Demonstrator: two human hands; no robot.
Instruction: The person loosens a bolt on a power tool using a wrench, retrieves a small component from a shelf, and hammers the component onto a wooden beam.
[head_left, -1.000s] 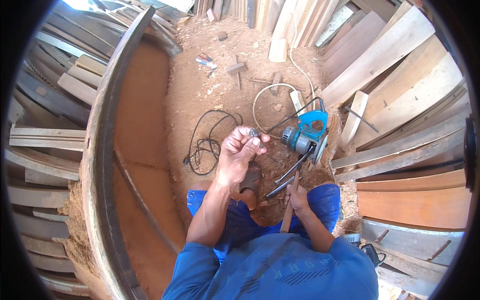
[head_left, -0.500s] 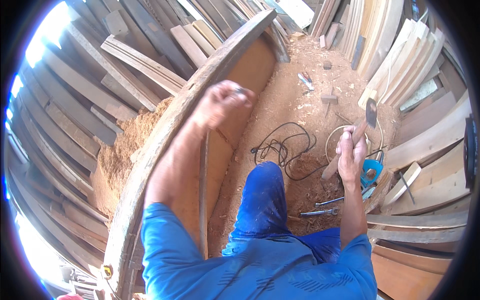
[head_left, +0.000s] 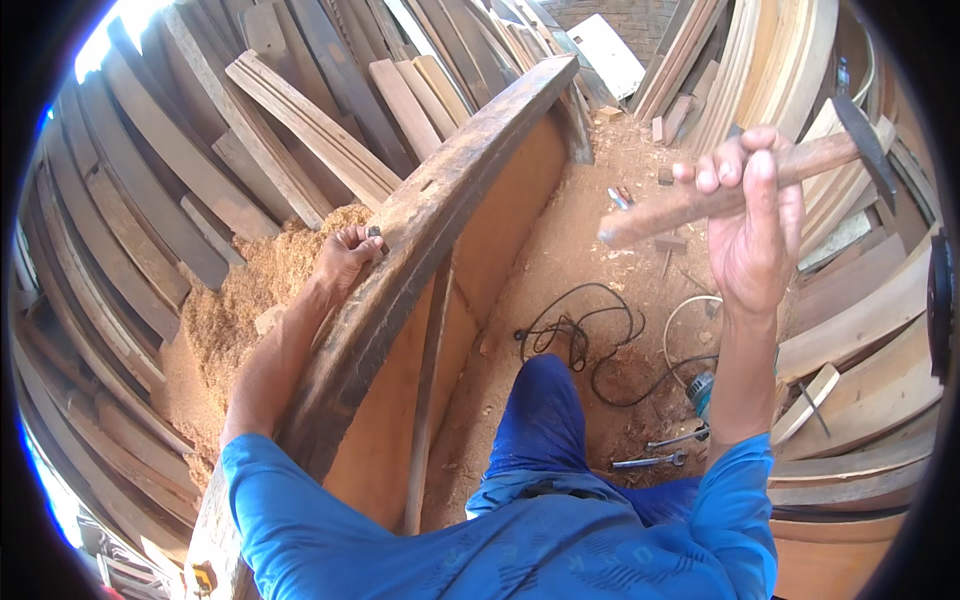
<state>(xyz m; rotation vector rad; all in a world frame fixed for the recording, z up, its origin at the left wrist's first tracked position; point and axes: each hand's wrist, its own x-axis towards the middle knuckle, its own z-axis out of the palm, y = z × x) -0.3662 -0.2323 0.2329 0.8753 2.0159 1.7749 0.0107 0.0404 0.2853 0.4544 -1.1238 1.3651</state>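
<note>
hammer (head_left: 740,185) in raised right hand (head_left: 755,235) grip

The right hand (head_left: 752,225) is raised, fingers wrapped around the wooden handle of a hammer (head_left: 735,185) whose dark head points toward the stacked planks (head_left: 850,330) on the right. The left hand (head_left: 347,260) pinches a small nail (head_left: 375,233) against the top edge of a long curved wooden beam (head_left: 440,215). Sawdust (head_left: 235,305) lies heaped beside that hand. Black cable (head_left: 570,335), wrenches (head_left: 655,455) and a blue power tool (head_left: 702,392) lie on the dirt floor.
</note>
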